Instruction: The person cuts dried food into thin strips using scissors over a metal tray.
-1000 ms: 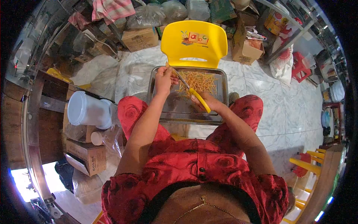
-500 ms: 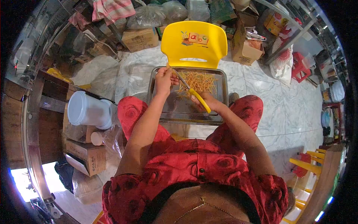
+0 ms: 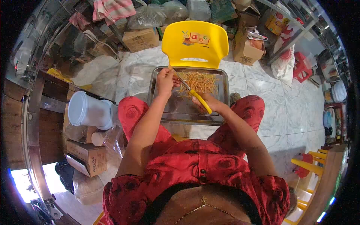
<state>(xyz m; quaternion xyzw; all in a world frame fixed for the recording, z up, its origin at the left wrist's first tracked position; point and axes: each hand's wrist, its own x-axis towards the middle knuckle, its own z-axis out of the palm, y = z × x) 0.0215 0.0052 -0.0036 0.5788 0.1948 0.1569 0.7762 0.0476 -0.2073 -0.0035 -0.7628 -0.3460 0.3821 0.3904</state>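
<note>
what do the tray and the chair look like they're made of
Tray: probably stainless steel, smooth and fairly shiny, judging by its grey sheen and bright rim. Chair: likely moulded plastic, glossy yellow, with rounded edges and a cut-out slot.

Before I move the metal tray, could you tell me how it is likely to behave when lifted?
The tray looks like stiff metal, so it should hardly flex. Its thin strips lie loose towards the far side, so they would probably slide if it tipped.

item (image 3: 170, 69) in L hand (image 3: 165, 81): too sm. to ID | striped cloth (image 3: 113, 10): cut @ top
</note>
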